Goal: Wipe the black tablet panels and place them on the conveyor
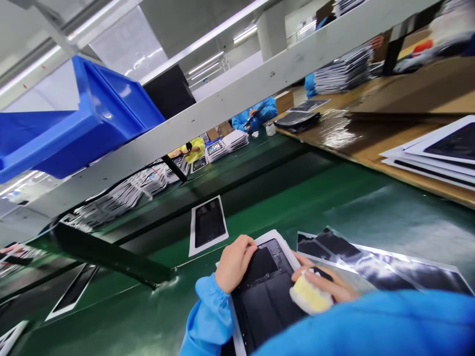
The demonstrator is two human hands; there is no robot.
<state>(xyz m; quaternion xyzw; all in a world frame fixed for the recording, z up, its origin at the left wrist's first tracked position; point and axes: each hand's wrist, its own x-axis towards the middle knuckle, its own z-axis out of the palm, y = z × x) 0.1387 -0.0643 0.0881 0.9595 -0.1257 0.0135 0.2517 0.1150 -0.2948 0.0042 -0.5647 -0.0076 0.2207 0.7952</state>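
In front of me lies a white-rimmed flat tablet-like panel (267, 291) with a black inner face and small bright dots along its edges. My left hand (235, 262) rests on its upper left part, fingers closed and fingertips on the black face; what they pinch, if anything, is hidden. My right hand (334, 284) is at the panel's right edge, closed around a yellow and white soft pad (311, 292). Something black shows between its fingers. To the right of that hand lie shiny black sheets in clear film (386, 267).
Another white-framed black panel (210, 225) lies on the green belt (282, 188). A blue bin (92, 118) sits on the white rail (241, 94) overhead. White-edged panels (445, 148) are stacked on the brown bench at right. Co-workers' blue (265, 109) and yellow sleeves (196, 150) show farther back.
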